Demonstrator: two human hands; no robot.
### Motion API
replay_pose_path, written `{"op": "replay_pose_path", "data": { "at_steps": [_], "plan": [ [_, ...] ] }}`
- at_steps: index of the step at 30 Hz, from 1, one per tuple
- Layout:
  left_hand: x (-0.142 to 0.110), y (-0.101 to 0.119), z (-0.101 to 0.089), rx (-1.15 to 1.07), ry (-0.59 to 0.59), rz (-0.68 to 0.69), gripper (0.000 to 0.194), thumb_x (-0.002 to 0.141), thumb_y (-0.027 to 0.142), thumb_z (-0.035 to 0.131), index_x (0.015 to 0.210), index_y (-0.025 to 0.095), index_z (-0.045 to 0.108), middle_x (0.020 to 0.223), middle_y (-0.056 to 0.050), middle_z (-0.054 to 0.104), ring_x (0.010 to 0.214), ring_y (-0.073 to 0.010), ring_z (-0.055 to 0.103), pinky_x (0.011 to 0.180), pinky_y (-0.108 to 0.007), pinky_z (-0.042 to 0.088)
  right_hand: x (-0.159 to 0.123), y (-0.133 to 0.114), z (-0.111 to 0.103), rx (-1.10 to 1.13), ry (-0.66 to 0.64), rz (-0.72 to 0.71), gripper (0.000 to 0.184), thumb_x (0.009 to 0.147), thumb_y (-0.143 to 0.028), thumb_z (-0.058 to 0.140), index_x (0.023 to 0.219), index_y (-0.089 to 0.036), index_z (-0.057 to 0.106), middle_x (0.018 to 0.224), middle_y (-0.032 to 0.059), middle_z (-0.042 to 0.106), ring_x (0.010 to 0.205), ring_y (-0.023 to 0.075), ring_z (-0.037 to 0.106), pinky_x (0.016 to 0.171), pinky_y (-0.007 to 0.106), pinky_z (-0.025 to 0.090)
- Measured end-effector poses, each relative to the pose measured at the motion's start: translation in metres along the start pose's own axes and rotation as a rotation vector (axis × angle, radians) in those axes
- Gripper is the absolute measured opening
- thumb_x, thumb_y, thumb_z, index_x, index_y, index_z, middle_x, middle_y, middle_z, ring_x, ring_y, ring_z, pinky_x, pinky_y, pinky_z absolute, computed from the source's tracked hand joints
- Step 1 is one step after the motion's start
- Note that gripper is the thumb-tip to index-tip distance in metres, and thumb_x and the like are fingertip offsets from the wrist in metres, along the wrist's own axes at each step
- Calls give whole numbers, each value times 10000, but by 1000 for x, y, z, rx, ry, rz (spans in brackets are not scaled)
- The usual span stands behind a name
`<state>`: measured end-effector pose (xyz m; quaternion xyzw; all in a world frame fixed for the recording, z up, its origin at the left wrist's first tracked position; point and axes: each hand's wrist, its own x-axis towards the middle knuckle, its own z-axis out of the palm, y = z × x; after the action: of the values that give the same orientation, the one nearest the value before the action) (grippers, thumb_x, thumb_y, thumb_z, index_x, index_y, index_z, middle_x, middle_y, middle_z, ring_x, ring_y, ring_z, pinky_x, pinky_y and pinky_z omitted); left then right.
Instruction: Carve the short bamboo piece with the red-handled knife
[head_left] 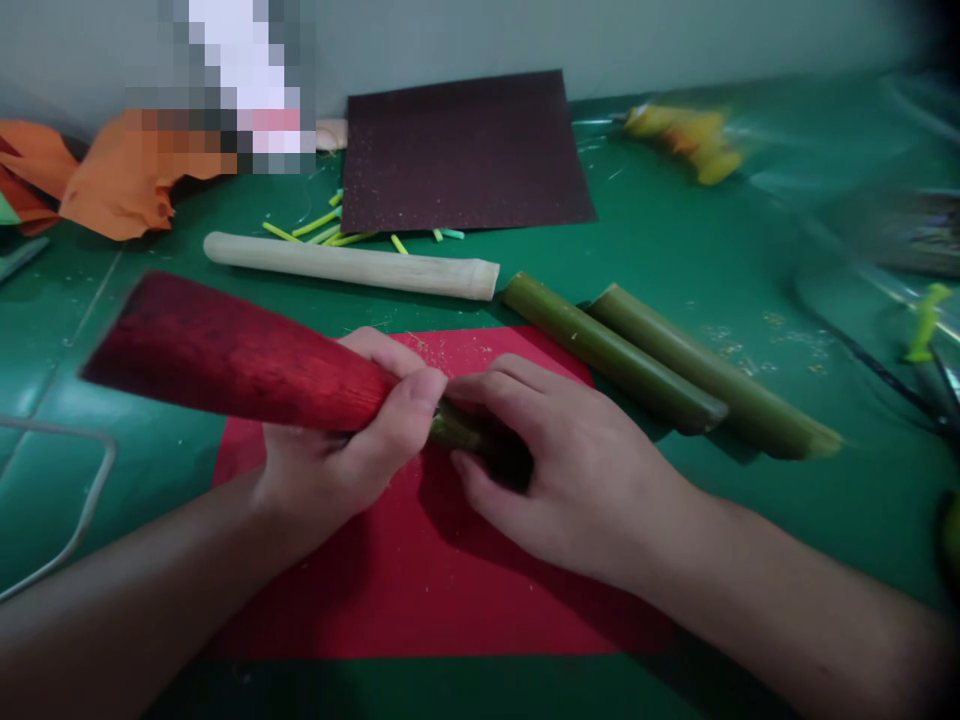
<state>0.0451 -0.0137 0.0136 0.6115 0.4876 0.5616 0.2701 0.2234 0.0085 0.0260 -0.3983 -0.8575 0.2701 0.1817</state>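
Observation:
My left hand [352,430] is closed around the narrow end of a red flared piece [240,355] with a streaky, wood-like surface. Its broad, darker end points up and left; I cannot tell exactly what it is. From beside my left thumb, a short length of green bamboo [455,428] runs toward my right hand [555,460]. My right fingers and thumb curl around the dark, shaded end of this bamboo. How the bamboo meets the red piece is hidden by my left hand. Both hands are just above a red sheet [450,600].
Beyond my hands lie a peeled pale stick [352,267] and two green bamboo lengths, one nearer [611,350] and one farther [712,365]. A dark brown sheet [465,155] covers some yellow-green bits. Orange paper [124,180] lies back left; a blurred yellow object [682,140] lies back right.

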Motion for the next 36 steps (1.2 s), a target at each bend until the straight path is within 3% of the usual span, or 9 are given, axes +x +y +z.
{"op": "replay_pose_path", "data": {
  "at_steps": [4,7,15,21,30,36],
  "plan": [
    [3,-1,1,-8,-15,-89,203,894,284,644,706,219,600,653,30,606,565,-96,583,527,-245,465,0,-2,-2,61,-49,89,292,826,-321,609,1068,-177,684,933,51,694,772,172,617,649,309,470],
    [4,-1,0,-18,-36,-71,287,909,353,645,661,222,583,618,26,564,548,-94,545,536,-254,468,1,-3,-3,71,-85,125,315,817,-341,617,1089,-196,685,962,42,728,755,175,638,634,314,479],
    [6,-7,1,-45,-39,-109,285,898,392,636,672,222,610,627,38,580,587,-96,579,552,-247,474,1,-3,0,70,-111,144,408,792,-376,651,1171,-226,673,1090,30,745,929,246,694,767,390,539],
    [12,-8,4,-38,-32,-3,293,873,318,675,622,188,599,557,31,555,529,-85,550,538,-224,485,2,-5,0,71,-120,148,340,801,-350,639,1108,-211,683,1007,32,741,849,212,673,714,346,510],
    [12,-1,6,-15,-100,25,322,843,186,648,550,164,515,506,48,515,451,-46,495,448,-155,431,4,-3,-1,156,-126,147,262,785,-304,639,1016,-196,699,874,22,702,695,141,579,610,281,418],
    [10,0,3,-41,-80,-25,245,839,199,663,608,192,582,540,38,573,439,-71,493,445,-207,452,4,-1,-1,174,-133,145,317,785,-294,635,1082,-204,703,870,18,707,674,130,566,619,275,417]
  ]
}}
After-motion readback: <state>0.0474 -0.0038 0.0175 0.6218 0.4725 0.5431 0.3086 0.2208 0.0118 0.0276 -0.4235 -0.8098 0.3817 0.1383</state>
